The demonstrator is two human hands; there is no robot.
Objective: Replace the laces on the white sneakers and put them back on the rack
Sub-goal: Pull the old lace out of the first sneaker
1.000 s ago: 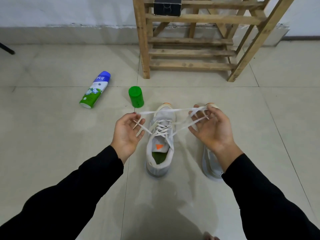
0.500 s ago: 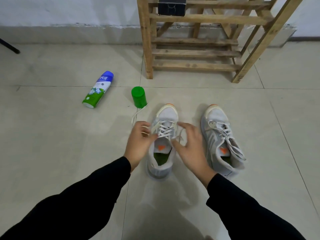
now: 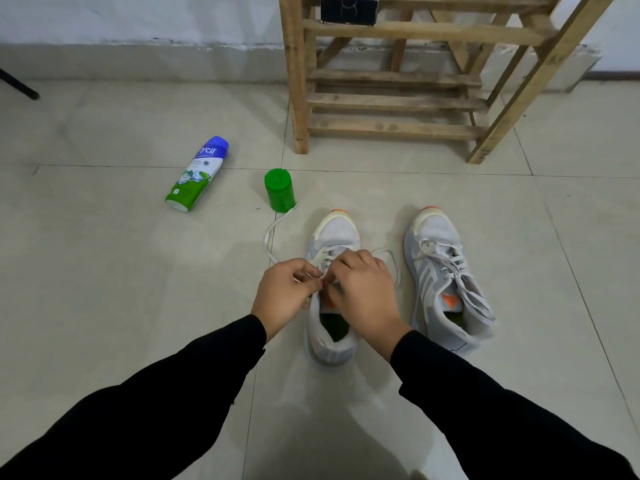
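Two white sneakers with orange toe tips stand side by side on the tiled floor. Over the left sneaker my left hand and my right hand meet above the tongue, each pinching part of its white lace. One lace end loops out to the left towards a green cap; another loop shows to the right of my right hand. The right sneaker is laced, its lace ends loose. The wooden rack stands behind the shoes.
A green cap stands on the floor left of the shoes. A blue and green spray can lies further left. A black box sits on an upper rack shelf. A dark leg shows at far left.
My hands were apart with the lace stretched wide between them. They came down together onto the left sneaker's tongue and now pinch the lace close to the eyelets. The right sneaker is uncovered.
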